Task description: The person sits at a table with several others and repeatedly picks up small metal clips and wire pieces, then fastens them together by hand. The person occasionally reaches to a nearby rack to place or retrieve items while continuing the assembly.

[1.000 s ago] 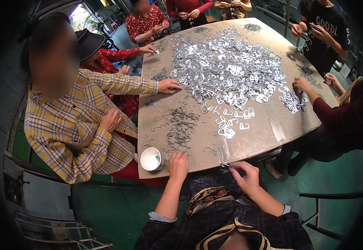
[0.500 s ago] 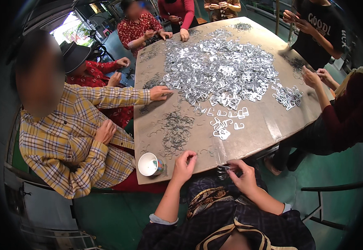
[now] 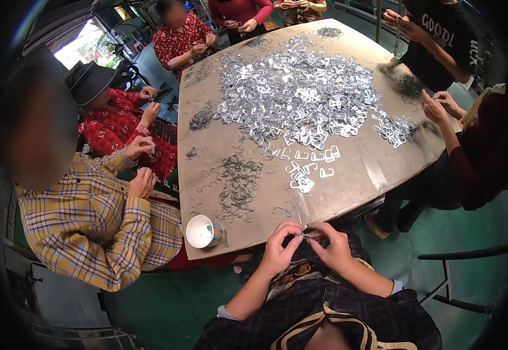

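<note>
A worker's left hand (image 3: 278, 249) and right hand (image 3: 334, 249) pinch a small shiny piece (image 3: 306, 235) between their fingertips at the tabletop's (image 3: 347, 197) near edge; apparently mid-manipulation, the next move calls for steady, precise finger pressure.

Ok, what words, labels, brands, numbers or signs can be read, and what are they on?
Black T-shirt, upper right: large pale lettering across the front, more at the side; partly legible, but I won't copy it out.
White cup: coloured print, too small to read.
Piled hooks: no lettering discernible.
</note>
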{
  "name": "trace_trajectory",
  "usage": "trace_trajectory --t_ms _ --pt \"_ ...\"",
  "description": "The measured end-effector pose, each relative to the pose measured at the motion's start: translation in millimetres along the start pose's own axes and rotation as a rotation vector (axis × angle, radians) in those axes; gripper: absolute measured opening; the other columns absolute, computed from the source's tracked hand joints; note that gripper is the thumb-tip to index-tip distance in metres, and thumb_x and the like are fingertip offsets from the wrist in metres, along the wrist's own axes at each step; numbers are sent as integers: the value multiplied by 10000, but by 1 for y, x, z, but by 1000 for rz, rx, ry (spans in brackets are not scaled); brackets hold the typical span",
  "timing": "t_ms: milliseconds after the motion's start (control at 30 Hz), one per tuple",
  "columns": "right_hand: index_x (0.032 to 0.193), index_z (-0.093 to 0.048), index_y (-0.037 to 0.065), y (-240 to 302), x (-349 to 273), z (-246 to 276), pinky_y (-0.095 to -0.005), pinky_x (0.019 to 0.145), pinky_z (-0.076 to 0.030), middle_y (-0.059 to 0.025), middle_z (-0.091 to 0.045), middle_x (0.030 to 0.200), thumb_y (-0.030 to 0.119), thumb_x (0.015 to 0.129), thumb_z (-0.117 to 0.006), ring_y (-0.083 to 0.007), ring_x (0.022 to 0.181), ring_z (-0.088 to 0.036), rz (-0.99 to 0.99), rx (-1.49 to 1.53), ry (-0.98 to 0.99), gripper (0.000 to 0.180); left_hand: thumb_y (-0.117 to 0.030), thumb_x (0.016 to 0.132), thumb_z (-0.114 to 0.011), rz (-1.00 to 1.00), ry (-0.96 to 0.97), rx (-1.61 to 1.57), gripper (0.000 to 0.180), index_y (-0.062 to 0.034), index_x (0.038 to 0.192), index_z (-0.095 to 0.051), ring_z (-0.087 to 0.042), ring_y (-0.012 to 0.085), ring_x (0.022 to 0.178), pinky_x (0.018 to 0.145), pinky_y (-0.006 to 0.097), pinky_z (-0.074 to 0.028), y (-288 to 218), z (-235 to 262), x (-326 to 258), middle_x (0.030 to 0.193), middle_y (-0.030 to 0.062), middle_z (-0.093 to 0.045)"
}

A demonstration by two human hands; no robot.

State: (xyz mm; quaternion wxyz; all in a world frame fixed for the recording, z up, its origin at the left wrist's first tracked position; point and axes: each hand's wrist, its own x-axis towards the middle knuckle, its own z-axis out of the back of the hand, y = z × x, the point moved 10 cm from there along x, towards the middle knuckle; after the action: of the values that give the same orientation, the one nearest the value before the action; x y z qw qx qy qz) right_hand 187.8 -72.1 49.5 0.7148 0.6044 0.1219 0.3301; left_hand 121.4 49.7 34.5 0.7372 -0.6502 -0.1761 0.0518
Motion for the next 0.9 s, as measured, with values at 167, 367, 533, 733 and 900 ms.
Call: trace_trajectory --t_ms 167,367,533,733,900 --pt "1111 -612 -15 10 1 5 -282 693 -559 -129 -701 870 -45 782 -699 -183 784 -708 94 104 3 342 21 941 -513 65 7 -93 78 7 1017 -517 -577 194 1049 975 339 -432 2 -5 -12 1083 136 -613" --pt "1041 -641 -23 -34 39 26 -327 665 -544 -134 -638 862 37 795 -701 -239 767 -659 15 -197 -142 260 44 942 -488 6 17 -80 93 5 1026 -501 -591 202 1041 964 341 -442 -9 -7 -17 1076 144 -618" --pt "1028 -657 16 -69 81 4 -417 788 -475 -127 -585 901 117 742 -752 -316 884 -569 147 -537 -106 318 35 933 -512 -53 25 22 83 6 1007 -533 -600 201 1012 932 329 -455 -12 -11 -17 1052 134 -629" --pt "879 -671 30 -80 97 -13 -415 790 -449 -117 -566 874 126 761 -725 -311 893 -551 182 -715 -30 161 18 930 -531 -36 15 48 54 5 982 -534 -605 192 994 917 324 -459 -12 -14 -21 1041 128 -643" --pt "878 -674 17 -79 94 10 -417 708 -482 -141 -585 792 81 795 -693 -333 770 -583 227 -647 -160 107 10 928 -544 -29 15 77 59 5 986 -537 -614 189 999 922 325 -462 -9 -16 -20 1031 125 -658"
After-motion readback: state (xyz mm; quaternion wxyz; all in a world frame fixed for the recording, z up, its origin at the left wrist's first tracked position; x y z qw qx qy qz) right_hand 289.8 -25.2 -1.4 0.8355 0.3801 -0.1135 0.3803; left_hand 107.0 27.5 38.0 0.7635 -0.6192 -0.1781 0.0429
